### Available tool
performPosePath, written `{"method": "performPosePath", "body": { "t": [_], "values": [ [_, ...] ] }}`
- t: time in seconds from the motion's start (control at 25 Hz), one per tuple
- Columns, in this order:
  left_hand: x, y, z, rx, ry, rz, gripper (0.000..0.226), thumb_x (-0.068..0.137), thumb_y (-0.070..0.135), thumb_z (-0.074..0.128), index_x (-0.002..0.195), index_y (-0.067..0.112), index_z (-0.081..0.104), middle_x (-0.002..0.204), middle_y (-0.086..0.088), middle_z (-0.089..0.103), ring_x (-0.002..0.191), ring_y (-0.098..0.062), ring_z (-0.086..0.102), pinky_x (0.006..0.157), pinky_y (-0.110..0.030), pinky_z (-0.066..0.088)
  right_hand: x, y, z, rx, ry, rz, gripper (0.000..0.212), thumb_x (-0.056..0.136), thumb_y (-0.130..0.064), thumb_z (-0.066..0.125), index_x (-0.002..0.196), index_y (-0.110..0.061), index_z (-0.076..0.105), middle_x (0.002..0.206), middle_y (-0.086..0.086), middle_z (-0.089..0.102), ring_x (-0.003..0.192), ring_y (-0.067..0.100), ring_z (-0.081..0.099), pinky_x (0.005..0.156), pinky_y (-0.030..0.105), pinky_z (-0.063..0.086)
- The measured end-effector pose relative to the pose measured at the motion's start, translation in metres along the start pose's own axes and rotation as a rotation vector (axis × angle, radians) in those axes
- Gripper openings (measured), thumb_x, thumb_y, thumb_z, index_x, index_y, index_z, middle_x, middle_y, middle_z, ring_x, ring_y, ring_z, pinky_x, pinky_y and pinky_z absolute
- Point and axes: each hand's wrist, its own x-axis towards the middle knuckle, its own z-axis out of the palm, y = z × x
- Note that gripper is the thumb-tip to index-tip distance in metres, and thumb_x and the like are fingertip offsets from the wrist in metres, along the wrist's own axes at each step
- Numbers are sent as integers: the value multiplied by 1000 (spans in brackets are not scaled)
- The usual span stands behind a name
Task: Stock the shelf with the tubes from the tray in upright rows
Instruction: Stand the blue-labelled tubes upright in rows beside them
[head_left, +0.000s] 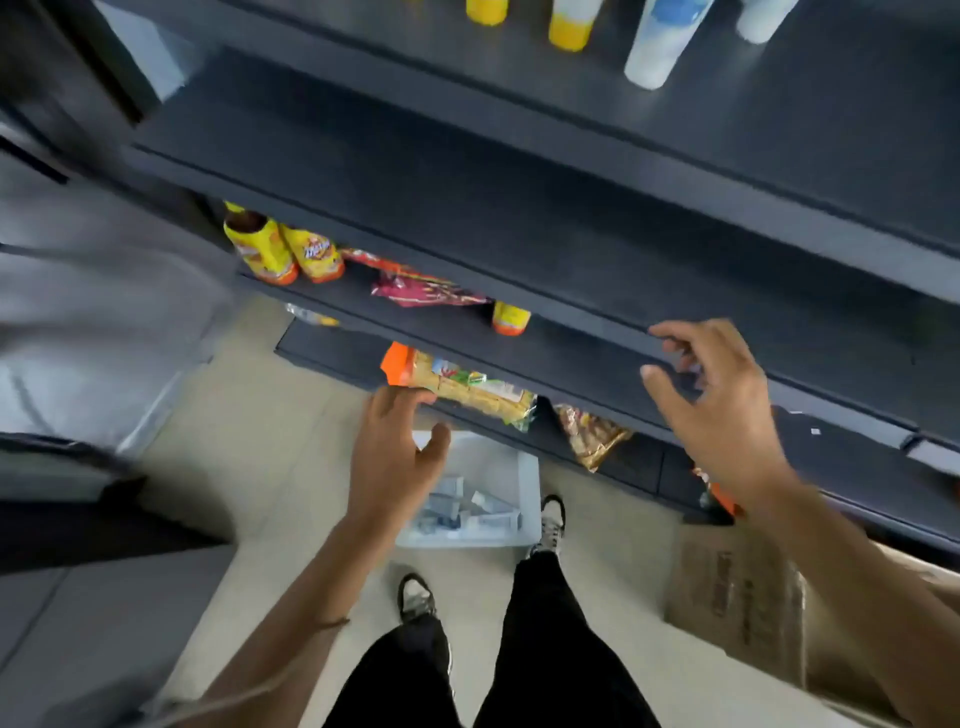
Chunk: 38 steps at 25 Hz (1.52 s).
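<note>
Hands first, from the head view, the only 1 there is: neither of my 2 hands holds anything. My left hand (395, 457) is loosely spread with relaxed fingers, hanging above the white tray (529, 470), which sits on the floor just ahead of my shoes. My right hand (727, 410) is half open, fingers lightly curled, at the front lip of a dark shelf (467, 197); I cannot tell whether it touches the edge.

The tubes (457, 506) lie jumbled in the tray, too blurred to count. Higher up, standing tubes (660, 47) line another shelf, partly cut off by the frame.

I judge the step in hand to be reaching down for a fresh pick. To do it well, I should bend to the tray rather than snatch, grip each tube round its body, set it upright at the back of the bare shelf, and build each row forward so nothing topples.
</note>
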Motion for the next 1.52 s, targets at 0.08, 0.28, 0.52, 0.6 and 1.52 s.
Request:
{"method": "performPosePath", "body": {
  "t": [0.08, 0.28, 0.52, 0.6, 1.52],
  "values": [
    [-16, -52, 19, 81, -43, -86, 37, 82, 30, 64, 113, 9, 67, 113, -11, 65, 105, -34, 57, 92, -31, 38, -24, 25, 54, -23, -103, 84, 38, 91, -16, 71, 127, -17, 63, 113, -1, 54, 97, 15, 56, 81, 16, 41],
    [-42, -170, 98, 230, -222, -253, 42, 80, 20, 78, 116, 2, 66, 114, -19, 63, 104, -43, 58, 86, -46, 50, -82, 115, 205, -123, -379, 252, 46, 90, -19, 70, 133, -16, 56, 131, 5, 52, 116, 27, 57, 91, 46, 54],
    [-59, -301, 239, 379, -450, -253, 50, 88, 37, 69, 125, 5, 61, 123, -18, 60, 115, -39, 55, 92, -46, 47, -139, 236, 372, -203, -628, 326, 47, 84, -12, 72, 128, -3, 57, 123, 20, 53, 114, 42, 53, 93, 51, 50],
    [-70, -345, 294, 406, -496, -245, 53, 89, 40, 66, 128, 5, 60, 123, -18, 59, 116, -38, 54, 93, -46, 48, -155, 278, 426, -257, -696, 305, 49, 87, -15, 72, 133, -8, 55, 131, 17, 51, 120, 37, 51, 92, 47, 50],
    [-28, -496, 630, 483, -822, 41, 39, 93, 25, 63, 126, 7, 54, 123, -16, 59, 113, -39, 61, 84, -44, 50, -226, 477, 705, -434, -1020, -80, 33, 97, -12, 58, 130, -13, 61, 135, 16, 47, 99, 42, 66, 82, 47, 56]
  ]
}}
